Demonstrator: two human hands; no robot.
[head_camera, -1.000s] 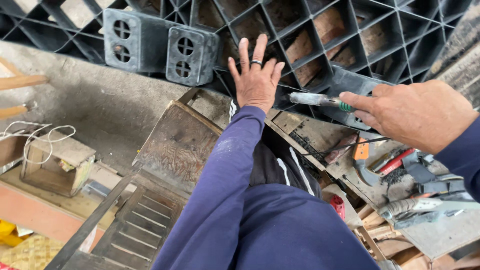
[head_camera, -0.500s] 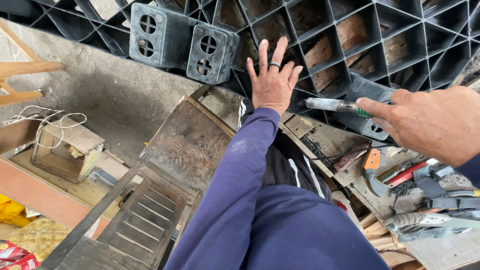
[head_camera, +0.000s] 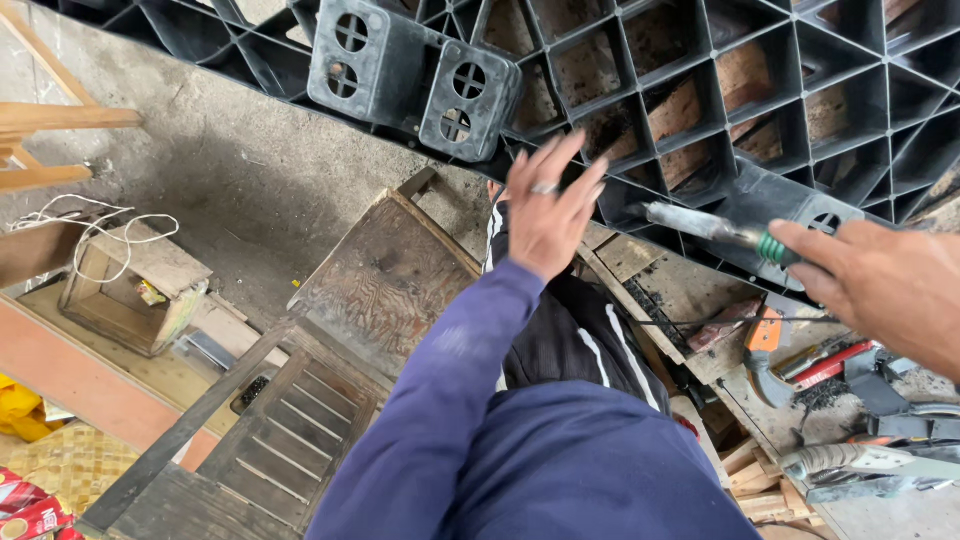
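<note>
My left hand (head_camera: 548, 208) is raised with its fingers spread, a ring on one finger, just in front of the lower edge of a black plastic grid pallet (head_camera: 700, 80); whether it touches the pallet I cannot tell. My right hand (head_camera: 880, 285) grips a grey-shafted tool with a green band (head_camera: 712, 229), its tip pointing left toward the pallet's edge near my left hand. A blue sleeve covers my left arm. Two black block feet (head_camera: 415, 75) stick out of the pallet above my left hand.
A worn wooden board (head_camera: 385, 280) and a slatted wooden frame (head_camera: 270, 450) lie below. A small open wooden box (head_camera: 135, 290) with white cord sits at left. Hand tools, among them a hammer (head_camera: 762, 355) and pliers (head_camera: 835, 362), lie on boards at right.
The view has shifted so both hands sit lower and further right. My left hand's fingers have tilted rightward along the pallet edge. The right hand has kept hold of the tool.
</note>
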